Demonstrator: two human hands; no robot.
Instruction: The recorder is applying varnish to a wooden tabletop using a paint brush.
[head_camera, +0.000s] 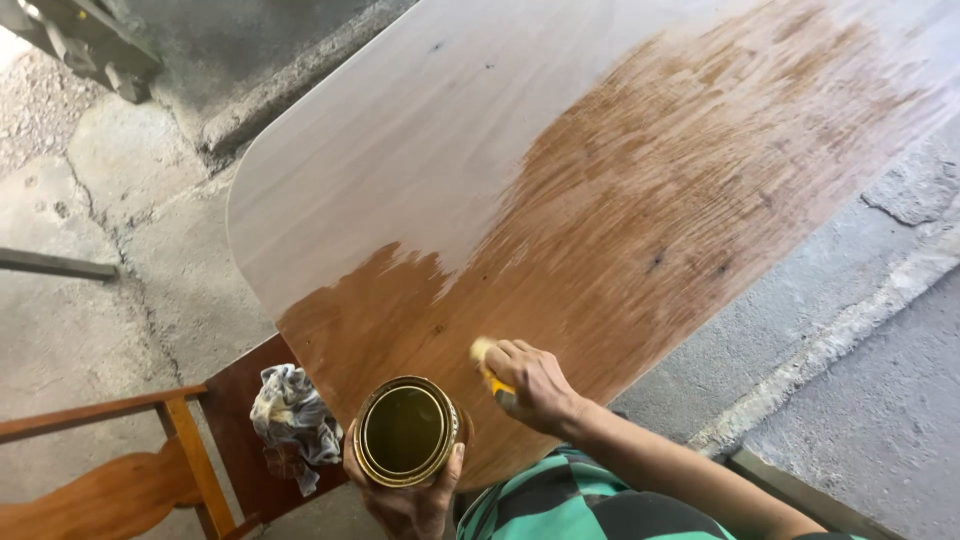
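While your left hand (408, 500) holds the open can (406, 431), keep it level. Your right hand (535, 385) grips the yellow pad (484, 352); rub it evenly along the grain of the board (560, 190).

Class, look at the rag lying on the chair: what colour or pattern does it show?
The rag is whitish-grey with blotchy brown and yellowish stains; the head view shows it.
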